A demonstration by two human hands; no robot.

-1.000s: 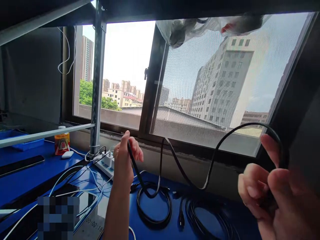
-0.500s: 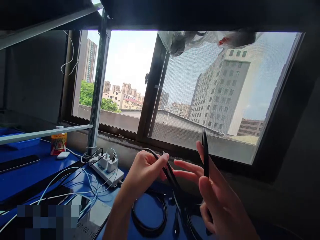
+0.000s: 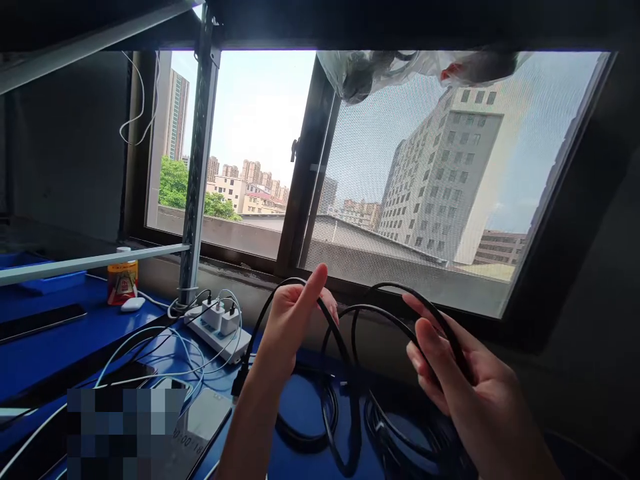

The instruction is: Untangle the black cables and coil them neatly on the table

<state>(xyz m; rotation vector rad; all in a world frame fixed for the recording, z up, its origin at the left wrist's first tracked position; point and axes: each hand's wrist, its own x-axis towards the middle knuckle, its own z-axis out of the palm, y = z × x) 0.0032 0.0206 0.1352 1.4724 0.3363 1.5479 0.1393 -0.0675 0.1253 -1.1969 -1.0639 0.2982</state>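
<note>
A black cable (image 3: 343, 341) is strung in loose loops between my two hands, above the blue tabletop. My left hand (image 3: 293, 323) has its fingers curled round one part of it, with the thumb pointing up. A black plug (image 3: 241, 383) on a cable end hangs beside my left forearm. Over on the right, my right hand (image 3: 470, 377) grips another stretch of the cable between thumb and fingers. Coiled black cables (image 3: 300, 441) lie on the table beneath my hands, partly hidden by the held loops.
Left of my hands sits a white power strip (image 3: 240, 347) with several chargers and thin cords. Farther left are a red-and-yellow jar (image 3: 123, 285), a white case (image 3: 133, 305) and a dark phone (image 3: 43, 323). A metal post (image 3: 197, 180) stands before the window.
The cable now forms wide loops between my hands, where it was bunched before. My right hand has moved lower and to the right, closing its fingers on the cable. My left thumb has lifted.
</note>
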